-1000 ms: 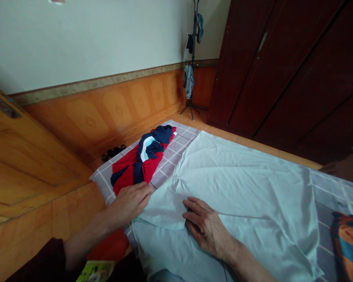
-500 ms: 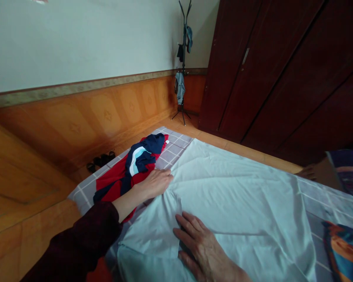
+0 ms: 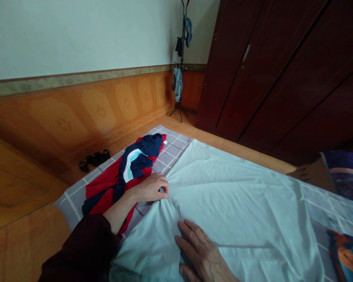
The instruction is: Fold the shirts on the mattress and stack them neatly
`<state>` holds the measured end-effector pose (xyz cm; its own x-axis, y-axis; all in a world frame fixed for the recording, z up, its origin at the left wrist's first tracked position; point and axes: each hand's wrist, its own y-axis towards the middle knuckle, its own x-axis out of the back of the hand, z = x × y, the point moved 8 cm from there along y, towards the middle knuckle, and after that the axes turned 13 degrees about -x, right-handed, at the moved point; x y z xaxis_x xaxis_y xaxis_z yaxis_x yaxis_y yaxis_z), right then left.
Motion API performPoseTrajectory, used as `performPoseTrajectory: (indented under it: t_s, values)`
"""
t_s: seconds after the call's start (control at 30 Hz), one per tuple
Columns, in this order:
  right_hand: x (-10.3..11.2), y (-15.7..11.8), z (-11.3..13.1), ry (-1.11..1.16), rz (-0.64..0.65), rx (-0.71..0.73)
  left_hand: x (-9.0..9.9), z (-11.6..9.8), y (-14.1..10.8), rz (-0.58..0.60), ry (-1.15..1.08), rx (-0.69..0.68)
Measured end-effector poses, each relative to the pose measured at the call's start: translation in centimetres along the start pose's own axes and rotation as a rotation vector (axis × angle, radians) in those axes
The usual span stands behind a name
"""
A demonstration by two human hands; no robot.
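A pale blue-green cloth lies spread over a grey checked bed cover, with wrinkles fanning out from its left edge. At that edge my left hand pinches the fabric between thumb and fingers, pulling it into gathers. Nearer to me, my right hand rests on the cloth with its fingers spread. Just beyond my left forearm, a crumpled red and navy garment with a white and light blue stripe lies on the cover.
A black coat stand holds clothes in the far corner, beside a dark red wardrobe. Dark footwear sits on the floor at the left. A purple item and a colourful printed cloth are at the right.
My left hand has shifted slightly left and its fingers have curled into a pinch, drawing the cloth's edge into tighter gathers. My right hand has barely moved.
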<state>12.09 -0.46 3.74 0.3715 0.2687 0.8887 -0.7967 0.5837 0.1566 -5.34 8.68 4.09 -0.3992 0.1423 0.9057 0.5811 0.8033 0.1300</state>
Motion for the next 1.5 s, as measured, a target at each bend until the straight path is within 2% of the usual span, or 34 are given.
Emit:
performPoseTrajectory:
  t_s: [0.17, 0.3, 0.43, 0.57, 0.7, 0.87, 0.97, 1.1, 1.3, 1.5]
  values:
    - [1.1, -0.2, -1.3, 0.088, -0.142, -0.133, -0.2, 0.0, 0.1, -0.043, -0.102, -0.052]
    - [3.5, -0.2, -1.8, 0.083, -0.21, -0.244, -0.4, 0.0, 0.0, -0.035, -0.139, -0.09]
    - [5.1, 2.5, -2.0, 0.025, -0.179, -0.281, -0.6, 0.1, -0.3, -0.009, -0.141, -0.109]
    - [3.7, 6.8, -2.7, -0.102, -0.128, -0.265, -0.6, 0.3, -0.5, 0.0, -0.149, -0.097]
    - [1.0, 8.8, -3.8, -0.099, -0.075, -0.274, -0.4, 0.2, -0.6, -0.021, -0.15, -0.1]
    - [0.0, 8.9, -4.7, 0.084, -0.181, -0.263, -0.6, 0.4, -0.6, -0.006, -0.145, -0.097]
    - [0.2, 8.7, -5.4, 0.19, -0.254, -0.259, -0.6, 0.6, -0.6, 0.016, -0.122, -0.079]
    - [0.9, 8.4, -6.5, 0.28, -0.334, -0.323, -0.5, 0.9, -0.8, 0.022, -0.088, -0.043]
    - [1.2, 8.2, -5.9, 0.261, -0.343, -0.249, 0.1, 1.4, -1.0, -0.028, -0.09, 0.029]
    - [0.9, 8.2, -5.8, 0.182, -0.344, -0.239, 0.4, 1.6, -1.0, -0.077, -0.093, 0.06]
